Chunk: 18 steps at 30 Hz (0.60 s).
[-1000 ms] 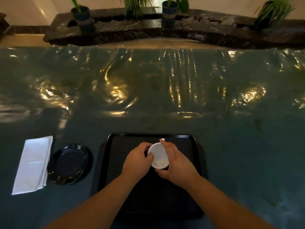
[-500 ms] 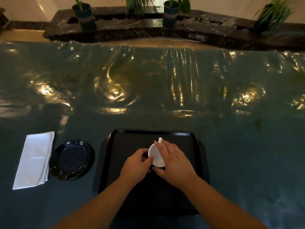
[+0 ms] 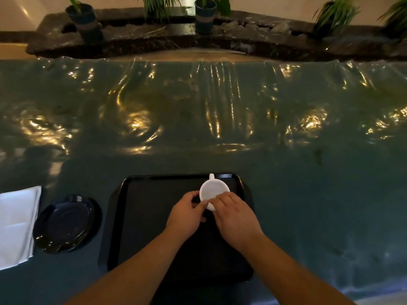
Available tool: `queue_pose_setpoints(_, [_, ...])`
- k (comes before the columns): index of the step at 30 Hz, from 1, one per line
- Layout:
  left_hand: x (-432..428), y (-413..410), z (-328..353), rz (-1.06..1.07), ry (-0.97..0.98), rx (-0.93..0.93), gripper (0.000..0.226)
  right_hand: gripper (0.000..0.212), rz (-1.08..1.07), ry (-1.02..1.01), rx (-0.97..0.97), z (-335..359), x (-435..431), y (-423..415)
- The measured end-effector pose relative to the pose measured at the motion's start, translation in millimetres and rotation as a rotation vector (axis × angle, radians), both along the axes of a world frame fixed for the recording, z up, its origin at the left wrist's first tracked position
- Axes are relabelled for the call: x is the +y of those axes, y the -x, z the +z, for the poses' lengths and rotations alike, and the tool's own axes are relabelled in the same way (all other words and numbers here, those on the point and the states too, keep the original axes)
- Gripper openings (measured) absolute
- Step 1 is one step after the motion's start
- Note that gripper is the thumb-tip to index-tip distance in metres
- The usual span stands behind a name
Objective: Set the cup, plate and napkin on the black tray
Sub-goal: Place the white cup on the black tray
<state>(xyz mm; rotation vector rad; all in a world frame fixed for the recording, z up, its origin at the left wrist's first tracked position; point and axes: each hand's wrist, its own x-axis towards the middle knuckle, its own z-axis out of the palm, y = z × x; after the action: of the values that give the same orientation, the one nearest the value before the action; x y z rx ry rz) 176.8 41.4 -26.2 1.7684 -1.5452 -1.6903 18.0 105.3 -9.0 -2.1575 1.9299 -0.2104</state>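
Observation:
A white cup (image 3: 213,190) stands in the far right part of the black tray (image 3: 143,216), its handle pointing away from me. My left hand (image 3: 187,214) touches the cup's near left side with its fingertips. My right hand (image 3: 233,214) wraps the cup's near right side. Left of the tray a dark round plate (image 3: 63,223) lies on the table. A folded white napkin (image 3: 16,225) lies beside the plate at the left edge of the view.
The table (image 3: 308,183) wears a teal cloth under wrinkled clear plastic that glares with reflections. Beyond its far edge runs a dark stone ledge (image 3: 242,38) with potted plants (image 3: 86,20).
Both hands have carried the cup from the tray's middle towards its far right corner. The plate and napkin have stayed where they were.

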Motion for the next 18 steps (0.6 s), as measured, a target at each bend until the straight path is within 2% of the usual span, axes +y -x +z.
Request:
queue_pose_setpoints(13, [-19.3,38.3,-1.5,-0.045,0.025,-0.052,0.042,0.021,-0.045,0.016,0.064,-8.9,-8.6,29.9])
queue_pose_setpoints(16, [-20.2,26.7,8.1,-0.093,0.164,-0.203,0.046,0.02,-0.075,0.077,0.007,0.6,-9.8,26.5])
queue_pose_setpoints(18, [-23.3,7.3,17.2,-0.113,0.303,-0.297,0.044,0.026,-0.066,0.093,-0.038,10.1,-18.2,17.3])
